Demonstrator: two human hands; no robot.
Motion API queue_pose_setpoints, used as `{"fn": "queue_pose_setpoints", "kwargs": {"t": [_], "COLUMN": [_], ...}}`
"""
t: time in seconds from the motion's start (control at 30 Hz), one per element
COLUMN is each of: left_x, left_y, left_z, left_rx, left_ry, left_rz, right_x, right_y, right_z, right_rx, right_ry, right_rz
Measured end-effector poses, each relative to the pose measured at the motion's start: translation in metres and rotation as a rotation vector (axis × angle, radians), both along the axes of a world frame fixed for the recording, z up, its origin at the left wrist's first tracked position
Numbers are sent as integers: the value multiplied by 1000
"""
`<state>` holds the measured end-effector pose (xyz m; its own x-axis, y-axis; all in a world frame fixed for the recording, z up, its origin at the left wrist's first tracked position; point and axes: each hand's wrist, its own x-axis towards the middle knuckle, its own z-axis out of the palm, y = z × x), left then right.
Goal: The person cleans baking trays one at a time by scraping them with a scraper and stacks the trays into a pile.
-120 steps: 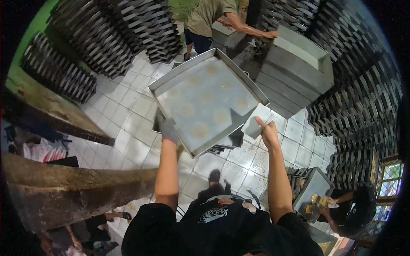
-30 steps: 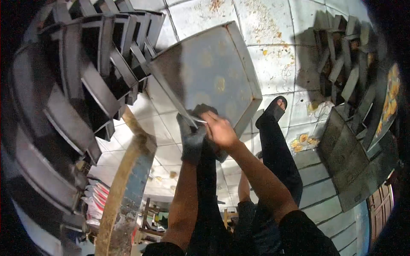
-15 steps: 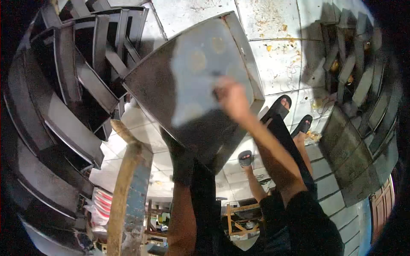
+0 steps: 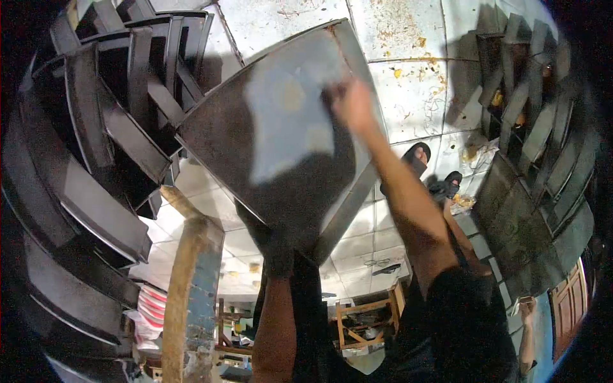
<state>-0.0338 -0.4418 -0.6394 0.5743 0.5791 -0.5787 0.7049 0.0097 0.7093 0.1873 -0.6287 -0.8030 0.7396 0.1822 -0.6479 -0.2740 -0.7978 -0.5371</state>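
Note:
A large grey sheet-metal piece with folded edges stands tilted in front of me, with a pale, smooth patch and dull round spots on its top face. My right hand is over the upper right of this face, blurred. Its fingers are closed around a small dark thing that I cannot make out. My left forearm reaches up to the near corner of the piece. There my left hand looks dark and merges with the shaded metal, so its fingers do not show.
Stacked dark metal frames crowd the left, and more metal parts stand at right. A worn wooden-edged stand is near my left arm. Sandalled feet are on the stained tiles. Another person's hand shows at lower right.
My right hand has moved up and slightly right across the metal face. A sandalled foot below the piece has gone from view, and another person's hand has appeared at lower right.

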Motion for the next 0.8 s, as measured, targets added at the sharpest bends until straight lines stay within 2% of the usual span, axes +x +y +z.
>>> {"fn": "queue_pose_setpoints", "kwargs": {"t": [0.03, 0.07, 0.1, 0.13, 0.17, 0.2, 0.23, 0.27, 0.33, 0.4, 0.43, 0.5, 0.53, 0.6, 0.63, 0.7, 0.73, 0.77, 0.8], "left_x": [2, 3, 7, 14, 17, -8, -53, -49, -40, -20, -13, -1, 3, 8, 6, -7, 0, 43, 59], "left_y": [-6, -13, -19, -21, -22, -13, 2, -2, -10, -17, -21, -28, -33, -48, -57, -71, -72, -93, -86], "left_z": [-1, -1, 4, 11, 14, 2, -16, -13, -7, 5, 7, 23, 33, 47, 51, 56, 69, 129, 183], "left_rx": [-16, -35, -48, -119, -187, -192, -91, -39, 68, -50, -47, -17, -27, -252, -282, -46, 83, 174, 84], "left_ry": [-46, -87, -81, -20, 42, 44, -44, -58, -81, 18, 12, -104, -126, -79, -114, -114, -115, -124, -52], "left_rz": [90, 178, 175, 305, 432, 423, 256, 253, 246, 334, 328, 130, 127, 129, 123, 138, 152, 308, 226], "right_x": [-41, -95, -149, -202, -213, -230, -259, -269, -177, -150, -143, -139, -160, -171, -175, -176, -174, -168, -160], "right_y": [14, 28, 24, 20, 12, -11, -46, -71, -88, -105, -112, -129, -119, -78, -58, -45, -41, -41, -45], "right_z": [47, 68, 84, 100, 122, 92, 34, -9, -8, -57, -64, -53, -40, 60, 110, 195, 223, 252, 280], "right_rx": [96, 104, 191, 248, 293, 288, 223, 155, -99, -152, -149, -9, -8, 284, 427, 670, 672, 678, 722], "right_ry": [129, 260, 24, -232, -103, -103, -287, -467, -139, -278, -282, 438, 341, 447, 516, 357, 307, 266, 235], "right_rz": [-56, -70, 66, 196, 151, 142, 35, -68, -132, -254, -261, -268, -173, -197, -214, -304, -284, -269, -314]}}
